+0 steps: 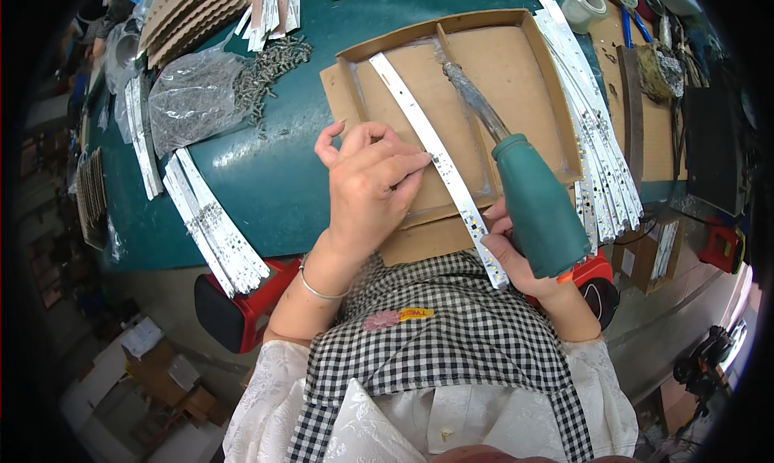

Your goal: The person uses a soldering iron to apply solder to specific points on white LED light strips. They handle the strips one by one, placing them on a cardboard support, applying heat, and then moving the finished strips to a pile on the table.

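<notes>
A long white LED strip board (442,158) with small dark and yellow parts lies slantwise over a shallow cardboard tray (524,48). My left hand (367,181) is closed in a pinch at the strip's middle; what its fingertips hold is too small to make out. My right hand (524,265) grips the strip near its lower end, thumb on its edge. Over that hand is a tool with a green, bottle-shaped handle and a metal shaft (477,100), its dark tip above the tray. The handle hides part of my right hand; whether that hand also holds it, I cannot tell.
More strips lie stacked right of the tray (592,132) and in a bundle at left (214,225). Near a clear plastic bag (197,96) is a heap of small metal parts (270,72). Corrugated cardboard (193,12) sits far left, a glass jar (584,8) far right.
</notes>
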Action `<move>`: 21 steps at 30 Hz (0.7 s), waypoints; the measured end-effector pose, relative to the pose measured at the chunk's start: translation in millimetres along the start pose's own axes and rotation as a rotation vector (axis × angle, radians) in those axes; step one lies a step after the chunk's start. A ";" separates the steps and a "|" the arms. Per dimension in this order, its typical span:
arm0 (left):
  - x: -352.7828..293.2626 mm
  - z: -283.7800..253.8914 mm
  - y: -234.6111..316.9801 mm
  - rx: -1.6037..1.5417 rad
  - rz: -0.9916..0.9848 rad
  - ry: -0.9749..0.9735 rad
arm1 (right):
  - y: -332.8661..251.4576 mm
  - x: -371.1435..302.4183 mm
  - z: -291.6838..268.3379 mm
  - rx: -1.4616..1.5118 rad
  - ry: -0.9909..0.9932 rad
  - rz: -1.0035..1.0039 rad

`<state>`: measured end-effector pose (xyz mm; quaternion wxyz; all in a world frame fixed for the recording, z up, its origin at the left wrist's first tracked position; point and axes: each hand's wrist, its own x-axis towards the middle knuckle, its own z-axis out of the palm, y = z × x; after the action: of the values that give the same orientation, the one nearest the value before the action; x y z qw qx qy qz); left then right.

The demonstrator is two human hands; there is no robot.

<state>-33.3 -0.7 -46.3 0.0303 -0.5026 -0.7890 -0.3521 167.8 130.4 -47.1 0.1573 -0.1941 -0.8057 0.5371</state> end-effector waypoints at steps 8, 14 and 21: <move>2.9 -0.6 -1.5 -0.044 -0.054 -0.028 | 1.3 -2.6 6.3 0.014 0.042 -0.003; 2.6 -3.6 1.4 -0.067 -0.090 -0.020 | -10.2 -10.5 -7.9 0.469 0.077 0.176; -1.5 0.9 -2.9 -0.085 -0.073 0.024 | -19.2 -25.9 -31.6 0.652 0.143 0.195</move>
<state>-34.6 -2.0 -49.1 0.0052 -0.4700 -0.7907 -0.3921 202.3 136.7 -18.7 0.2149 -0.2469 -0.5563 0.7638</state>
